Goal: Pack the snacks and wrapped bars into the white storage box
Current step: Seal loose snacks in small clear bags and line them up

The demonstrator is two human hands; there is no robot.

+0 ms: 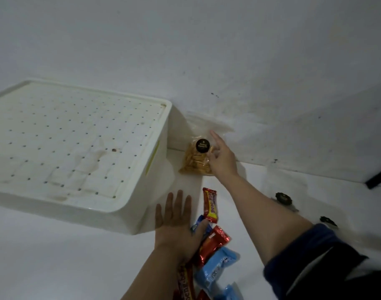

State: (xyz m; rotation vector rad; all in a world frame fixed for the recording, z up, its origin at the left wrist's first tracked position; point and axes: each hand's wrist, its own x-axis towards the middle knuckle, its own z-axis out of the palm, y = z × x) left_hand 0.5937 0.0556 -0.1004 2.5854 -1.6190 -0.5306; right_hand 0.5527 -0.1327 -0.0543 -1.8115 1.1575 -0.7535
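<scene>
One white storage box [76, 148]; right hand [223, 159] spread on one snack bag [196, 161]; left hand [176, 224] flat, empty; wrapped bars [215, 245] partly cut off

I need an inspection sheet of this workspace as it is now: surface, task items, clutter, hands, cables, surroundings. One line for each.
Surface: white floor, dimly lit.
Job's things: white plastic storage box with dotted top, closed or upside down, cannot tell; clear bag of golden snacks with round black label between box and wall; red-and-yellow wrapped bar; red foil wrapped bar; light blue snack packets.
Clutter: two small dark round objects on the floor at right, too blurred to identify.
Hands: left hand flat, fingers spread, beside the box, over the wrappers; right hand open, touching the snack bag.
Cables: nothing seen.
Surroundings: grey scuffed wall.
</scene>
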